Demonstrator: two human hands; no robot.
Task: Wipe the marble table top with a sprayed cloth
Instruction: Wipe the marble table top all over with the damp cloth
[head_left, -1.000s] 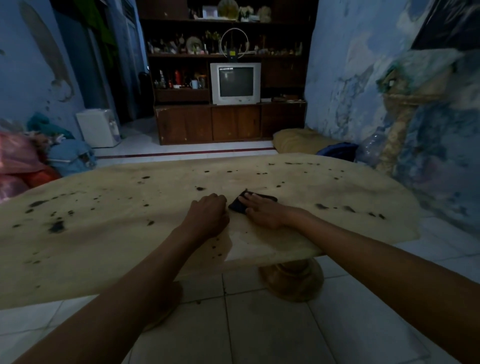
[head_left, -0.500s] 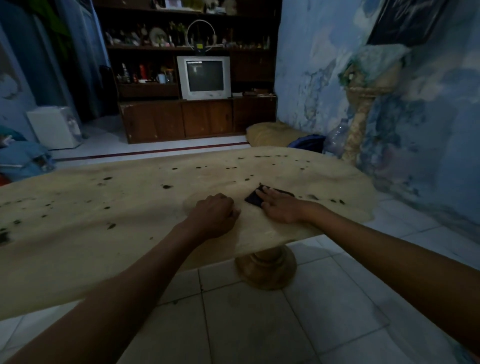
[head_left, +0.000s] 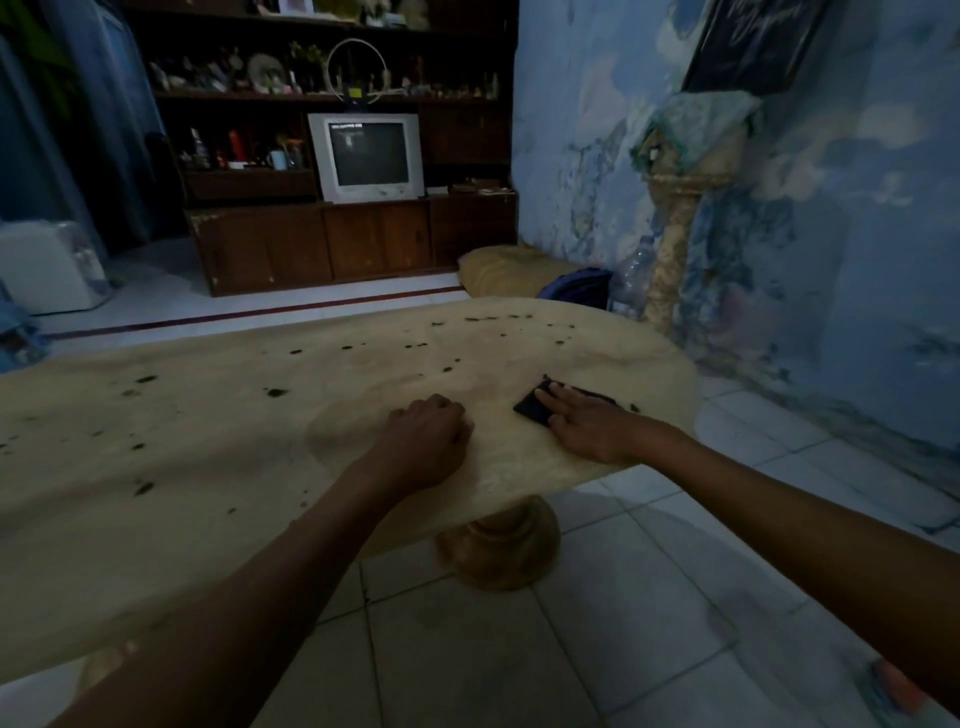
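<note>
A beige marble table top (head_left: 218, 447) with dark specks fills the middle of the view. A small dark cloth (head_left: 532, 404) lies flat near the table's right end. My right hand (head_left: 587, 421) presses flat on the cloth, fingers stretched over it and covering most of it. My left hand (head_left: 428, 441) rests on the table as a closed fist, a little left of the cloth, with nothing visible in it.
The table stands on a round pedestal (head_left: 498, 551) over white floor tiles. A wooden cabinet with a television (head_left: 366, 156) is at the back. A cushion (head_left: 509, 270), a plastic bottle (head_left: 631, 280) and a stone stand (head_left: 675, 249) sit by the blue wall on the right.
My right hand has slid the cloth to the right, away from my left fist. The view has turned toward the table's right end.
</note>
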